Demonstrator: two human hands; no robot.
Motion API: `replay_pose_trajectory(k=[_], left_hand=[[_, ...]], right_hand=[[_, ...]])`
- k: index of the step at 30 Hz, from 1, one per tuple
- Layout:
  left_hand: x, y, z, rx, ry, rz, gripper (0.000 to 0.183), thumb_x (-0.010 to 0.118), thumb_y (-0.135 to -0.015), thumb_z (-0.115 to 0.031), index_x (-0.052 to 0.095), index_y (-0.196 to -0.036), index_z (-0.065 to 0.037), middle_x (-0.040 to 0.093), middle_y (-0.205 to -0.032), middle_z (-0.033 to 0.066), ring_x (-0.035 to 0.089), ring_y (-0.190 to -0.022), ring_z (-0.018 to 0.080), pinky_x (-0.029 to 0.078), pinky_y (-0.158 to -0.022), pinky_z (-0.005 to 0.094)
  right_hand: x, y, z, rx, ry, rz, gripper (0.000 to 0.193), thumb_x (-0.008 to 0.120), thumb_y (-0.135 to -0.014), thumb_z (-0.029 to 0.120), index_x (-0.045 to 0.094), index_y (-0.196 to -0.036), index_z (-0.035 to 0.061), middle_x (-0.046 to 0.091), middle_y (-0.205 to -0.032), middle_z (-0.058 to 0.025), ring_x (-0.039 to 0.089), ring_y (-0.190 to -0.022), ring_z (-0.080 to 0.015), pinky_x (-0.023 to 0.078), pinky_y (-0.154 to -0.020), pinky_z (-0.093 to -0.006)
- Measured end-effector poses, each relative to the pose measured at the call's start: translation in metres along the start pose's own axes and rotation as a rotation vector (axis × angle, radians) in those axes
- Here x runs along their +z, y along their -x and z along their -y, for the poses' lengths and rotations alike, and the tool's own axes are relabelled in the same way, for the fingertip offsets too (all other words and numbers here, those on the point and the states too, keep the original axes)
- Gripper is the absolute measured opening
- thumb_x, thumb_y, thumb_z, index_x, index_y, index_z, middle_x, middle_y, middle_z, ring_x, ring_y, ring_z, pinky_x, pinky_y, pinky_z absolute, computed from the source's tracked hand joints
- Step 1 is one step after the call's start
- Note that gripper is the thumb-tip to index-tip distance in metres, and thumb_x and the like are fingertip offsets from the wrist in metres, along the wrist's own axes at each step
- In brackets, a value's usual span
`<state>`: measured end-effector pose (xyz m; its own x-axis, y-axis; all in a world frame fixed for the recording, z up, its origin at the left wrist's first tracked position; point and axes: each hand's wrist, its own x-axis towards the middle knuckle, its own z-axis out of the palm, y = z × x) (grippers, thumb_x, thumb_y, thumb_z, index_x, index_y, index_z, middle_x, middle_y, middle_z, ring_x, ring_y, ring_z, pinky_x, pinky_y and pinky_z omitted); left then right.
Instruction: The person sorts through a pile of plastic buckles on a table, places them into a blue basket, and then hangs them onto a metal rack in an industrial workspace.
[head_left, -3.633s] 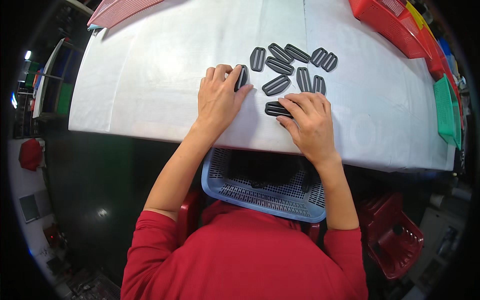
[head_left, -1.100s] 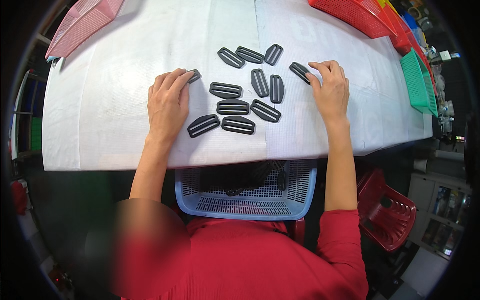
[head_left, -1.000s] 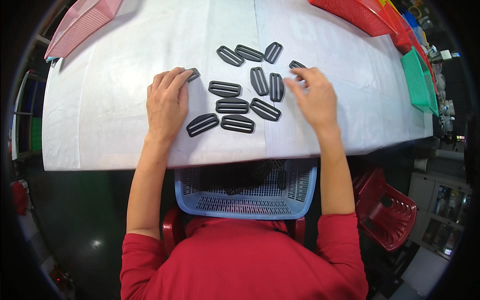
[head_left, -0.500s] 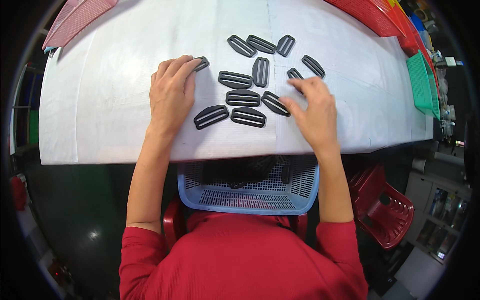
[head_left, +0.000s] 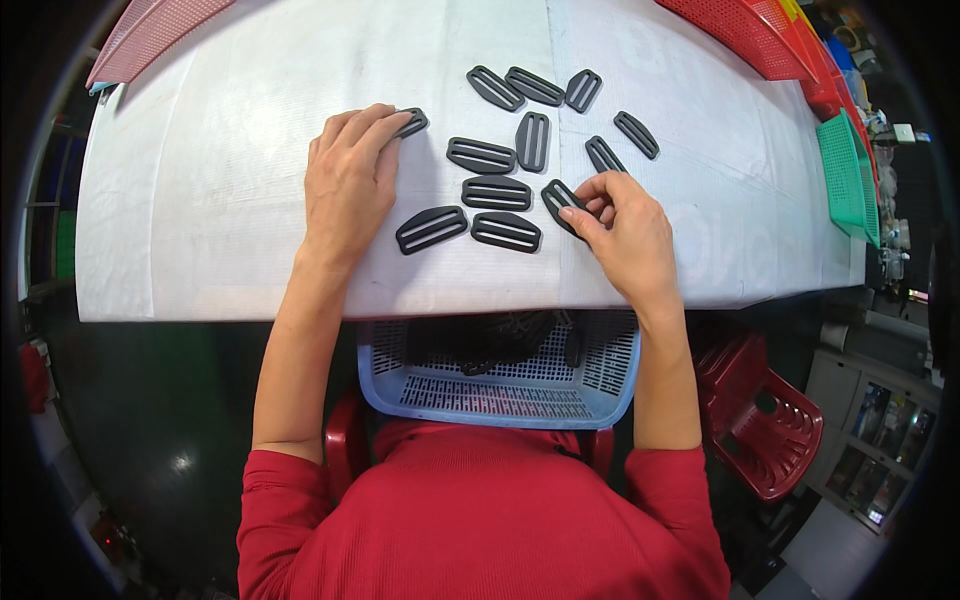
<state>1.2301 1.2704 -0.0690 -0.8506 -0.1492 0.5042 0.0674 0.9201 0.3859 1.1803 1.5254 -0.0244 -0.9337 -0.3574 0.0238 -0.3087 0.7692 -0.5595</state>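
Several black plastic slide buckles, each with two slots, lie scattered over the white-covered table [head_left: 250, 240]. My left hand [head_left: 350, 185] rests left of them, fingers curled together over one slide buckle [head_left: 412, 122], which pokes out past the fingertips; the thumb's grip is mostly hidden. On the right, my right hand [head_left: 632, 228] pinches another slide buckle [head_left: 557, 203] between thumb and fingers, its far end tilted away to the left. Just beyond that hand lies a buckle [head_left: 604, 154], apart from the fingers. Between my hands sit more, including a flat middle one [head_left: 497, 193].
A blue plastic basket [head_left: 490, 400] holding a dark heap of buckles sits below the table's front edge, over my lap. Pink [head_left: 150, 40], red [head_left: 735, 40] and green [head_left: 848, 180] baskets line the far corners. A dark red plastic chair [head_left: 765, 420] stands to the right.
My right hand has closed on the slide buckle by its thumb and turned it steeper, drawing back from the buckle beyond. My left hand stays on its buckle. The whole view has shifted slightly.
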Motion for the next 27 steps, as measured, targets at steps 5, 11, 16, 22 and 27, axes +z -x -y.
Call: replay_pose_trajectory(k=[5, 11, 16, 22, 27], left_hand=[[-0.001, 0.000, 0.000, -0.010, 0.021, -0.001, 0.021, 0.059, -0.084, -0.006, 0.067, -0.104, -0.007, 0.064, -0.110, 0.0044, 0.056, -0.105, 0.0237, 0.042, -0.086, 0.0374], [-0.003, 0.000, 0.001, -0.011, 0.007, 0.003, 0.022, 0.062, -0.084, -0.006, 0.067, -0.105, -0.008, 0.066, -0.110, 0.0064, 0.057, -0.105, 0.0253, 0.044, -0.089, 0.0365], [-0.001, 0.000, 0.004, -0.017, 0.043, 0.000, 0.022, 0.062, -0.084, -0.005, 0.068, -0.105, -0.007, 0.065, -0.110, 0.0074, 0.057, -0.105, 0.0259, 0.044, -0.090, 0.0371], [-0.005, -0.001, 0.005, -0.019, 0.078, 0.017, 0.023, 0.063, -0.082, -0.004, 0.067, -0.104, -0.006, 0.065, -0.110, 0.0085, 0.057, -0.105, 0.0261, 0.045, -0.090, 0.0368], [-0.006, -0.001, 0.005, -0.032, 0.077, -0.002, 0.025, 0.066, -0.080, -0.003, 0.067, -0.105, -0.005, 0.065, -0.109, 0.0085, 0.057, -0.103, 0.0268, 0.046, -0.089, 0.0364]], right_hand=[[-0.006, 0.000, 0.006, 0.181, -0.156, 0.062, 0.022, 0.075, -0.073, 0.017, 0.064, -0.091, 0.0072, 0.063, -0.082, -0.0057, 0.062, -0.074, -0.0204, 0.042, -0.072, -0.0345], [0.001, -0.002, 0.010, -0.079, 0.058, 0.023, 0.029, 0.074, -0.076, 0.026, 0.065, -0.094, 0.0060, 0.064, -0.087, -0.0068, 0.062, -0.077, -0.0216, 0.041, -0.073, -0.0369], [0.040, -0.047, 0.026, 0.007, 0.148, -0.110, 0.047, 0.075, -0.077, 0.033, 0.059, -0.110, 0.0039, 0.065, -0.092, -0.0089, 0.063, -0.084, -0.0251, 0.043, -0.078, -0.0400], [0.030, -0.065, 0.030, 0.108, -0.093, 0.035, 0.044, 0.071, -0.077, 0.022, 0.057, -0.116, 0.0045, 0.067, -0.092, -0.0087, 0.065, -0.086, -0.0265, 0.049, -0.077, -0.0361], [0.026, -0.064, 0.019, 0.118, -0.059, 0.146, 0.032, 0.069, -0.080, 0.024, 0.064, -0.105, 0.0033, 0.067, -0.091, -0.0082, 0.064, -0.086, -0.0270, 0.049, -0.077, -0.0376]])
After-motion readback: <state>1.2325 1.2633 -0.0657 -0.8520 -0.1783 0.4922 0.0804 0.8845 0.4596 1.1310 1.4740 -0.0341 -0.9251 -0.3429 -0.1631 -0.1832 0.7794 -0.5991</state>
